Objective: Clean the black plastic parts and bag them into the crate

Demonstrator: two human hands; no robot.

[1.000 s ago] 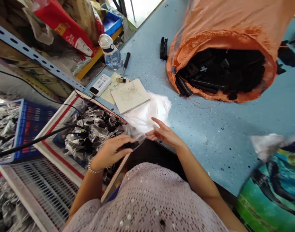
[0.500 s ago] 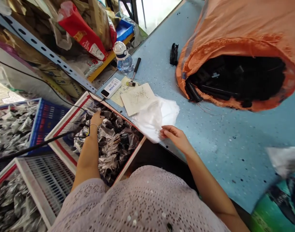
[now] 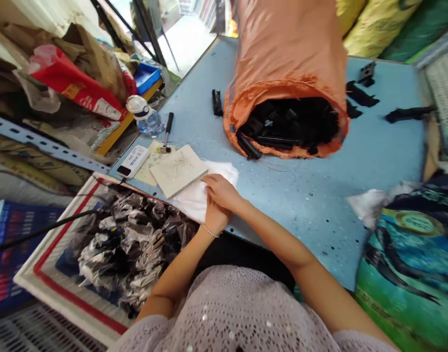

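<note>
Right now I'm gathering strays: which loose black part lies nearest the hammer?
The black part left of the orange sack; the other loose parts lie right of it.

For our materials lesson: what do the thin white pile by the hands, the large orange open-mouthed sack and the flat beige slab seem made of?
Thin white pile: likely plastic film, smooth-looking, softly creased; paper is possible.
Large orange open-mouthed sack: probably woven plastic, slight sheen, frayed rim.
Flat beige slab: matte, stiff-looking, straight-edged; wood or stone, unclear which.

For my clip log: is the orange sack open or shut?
Open. The orange sack gapes at its near end, showing black parts inside.
</note>
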